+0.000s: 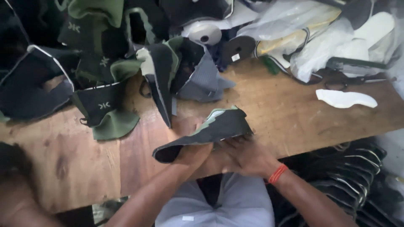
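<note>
A black fabric shoe-upper piece (210,130) with a pale green edge is held just above the wooden table (277,109), near its front edge. My left hand (191,151) grips it from below at its left end. My right hand (248,157), with an orange band at the wrist, holds its right underside. Both hands are partly blurred.
A heap of black, green and grey upper pieces (105,75) fills the back left. A thread spool (205,32), clear plastic bags (303,38), scissors (349,77) and a white insole piece (346,99) lie at the back right. More stacked black pieces (357,168) sit below the table's right edge.
</note>
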